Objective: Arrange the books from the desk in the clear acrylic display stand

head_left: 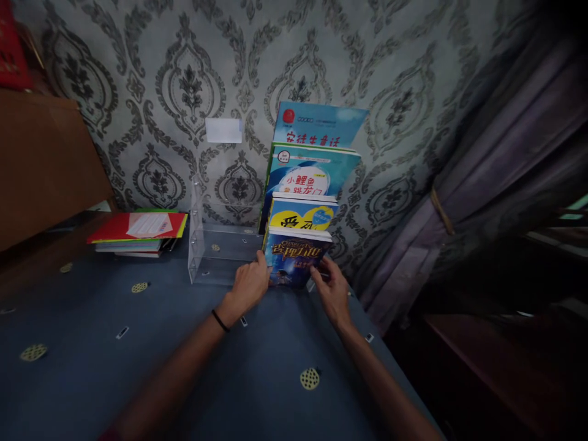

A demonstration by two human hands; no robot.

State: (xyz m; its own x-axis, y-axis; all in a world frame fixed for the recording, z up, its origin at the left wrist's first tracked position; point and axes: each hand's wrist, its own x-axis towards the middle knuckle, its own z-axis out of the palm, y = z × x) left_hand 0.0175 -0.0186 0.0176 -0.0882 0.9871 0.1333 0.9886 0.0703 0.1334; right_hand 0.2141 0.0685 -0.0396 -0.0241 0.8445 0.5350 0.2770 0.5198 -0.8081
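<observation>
A dark blue book [294, 260] with gold lettering stands upright at the front of a row of books. My left hand [252, 278] grips its left edge, and my right hand [331, 285] has its fingers and thumb at the right edge. Behind it rise a blue-and-yellow book [301, 214], a teal book [316, 165] with a white oval, and a taller light blue book [321, 122] at the back. The books stand in the right part of a clear acrylic rack [196, 236], whose right end is largely hidden by them and my right hand.
Left of the rack lies a stack of books [138, 226] with a red cover on top. A brown wooden cabinet [46, 165] stands at far left. Patterned wallpaper backs the blue tablecloth [193, 367]. A tied curtain [427, 226] hangs beyond the table's right edge.
</observation>
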